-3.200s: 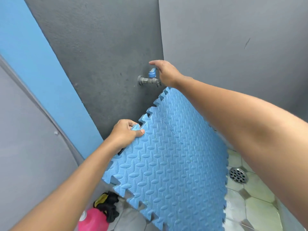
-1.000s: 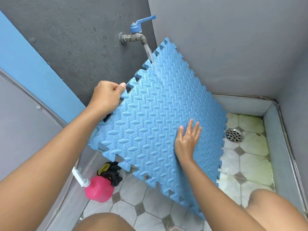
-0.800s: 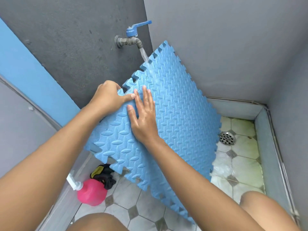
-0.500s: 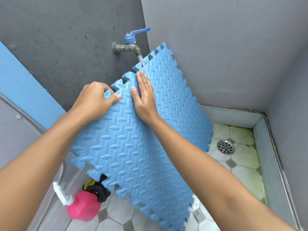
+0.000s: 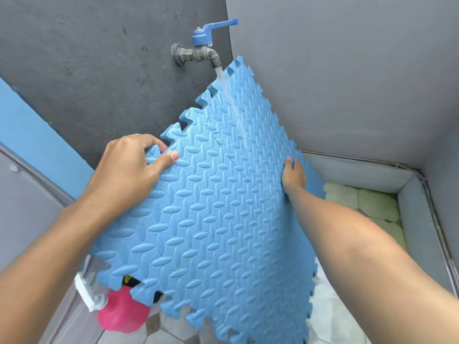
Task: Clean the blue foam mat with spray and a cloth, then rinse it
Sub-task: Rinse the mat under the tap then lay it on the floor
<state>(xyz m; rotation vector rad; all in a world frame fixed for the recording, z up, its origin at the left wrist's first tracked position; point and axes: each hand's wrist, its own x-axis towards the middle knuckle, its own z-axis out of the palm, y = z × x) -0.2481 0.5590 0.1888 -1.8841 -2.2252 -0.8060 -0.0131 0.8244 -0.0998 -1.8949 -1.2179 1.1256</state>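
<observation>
Two edges held | left hand [image 5: 129, 170] pinches mat [image 5: 211, 219], toothed left edge | right hand [image 5: 294, 176] grips right edge | tap [image 5: 201, 50] above corner

left grip [image 5: 129, 170] pinching, right grip [image 5: 294, 176] (fingers hidden)

On my feed the mat [image 5: 211, 219] runs off the bottom edge at its lower corner. It covers part of the pink bottle [image 5: 121, 314], whose white nozzle [image 5: 87, 291] is blurred, and most of a black-and-yellow scrap [image 5: 129, 280] I can't identify. The left hand [image 5: 129, 170] has its fingertips curled out of sight over the mat's toothed edge, and most of the fingers on the right hand [image 5: 294, 177] are hidden behind the far edge.
</observation>
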